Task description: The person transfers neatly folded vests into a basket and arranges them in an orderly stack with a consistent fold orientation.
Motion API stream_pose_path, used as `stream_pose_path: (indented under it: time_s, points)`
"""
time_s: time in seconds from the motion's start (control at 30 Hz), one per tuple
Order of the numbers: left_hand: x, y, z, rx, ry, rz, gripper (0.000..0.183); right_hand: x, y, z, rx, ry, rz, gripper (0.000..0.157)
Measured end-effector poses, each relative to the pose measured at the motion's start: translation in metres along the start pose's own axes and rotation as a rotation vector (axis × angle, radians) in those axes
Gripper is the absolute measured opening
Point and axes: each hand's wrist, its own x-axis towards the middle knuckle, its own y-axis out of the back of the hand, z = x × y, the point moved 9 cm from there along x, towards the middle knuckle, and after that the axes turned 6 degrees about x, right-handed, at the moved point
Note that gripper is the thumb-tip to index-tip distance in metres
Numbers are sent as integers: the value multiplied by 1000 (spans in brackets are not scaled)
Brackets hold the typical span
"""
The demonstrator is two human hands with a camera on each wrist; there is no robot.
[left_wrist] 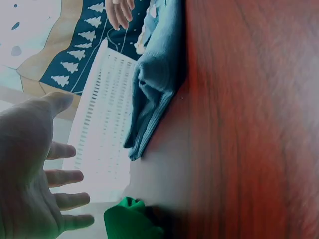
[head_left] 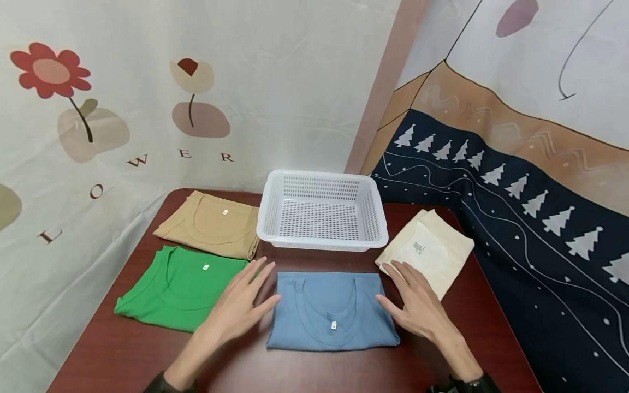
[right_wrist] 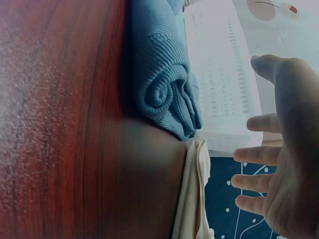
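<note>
Between empty, spread fingers [left_wrist: 65,177], the blue shirt [head_left: 333,311] runs lengthwise left to right

The bench [head_left: 363,371] was reddish brown with darker, streaked wood grain. At its far edge, the basket [head_left: 321,244] was plain white, patterned with rows of slots. Toward the far left corner, the tan garment [head_left: 216,226] bore a small white label; nearer along the left edge, the bright green garment [head_left: 187,286] bore another. Midway between the left and right edges, the blue garment [head_left: 339,308] combined one muted shade, fine ribbing and a white label. Near the right edge, the cream garment [head_left: 437,245] carried a small dark print. Beyond the far edge, the off-white cloth [head_left: 285,109] displayed a red flower [head_left: 51,71]; beyond the right edge, the navy cloth [head_left: 496,210] displayed white trees [head_left: 533,203], lines and dots.
</note>
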Motion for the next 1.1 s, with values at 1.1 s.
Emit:
stream_pose_path:
  time_s: [1.1]
  points:
    - [-12, -31, 4, -240, 257, -173, 88, -7, -24, 2, 297, -185, -125, 65]
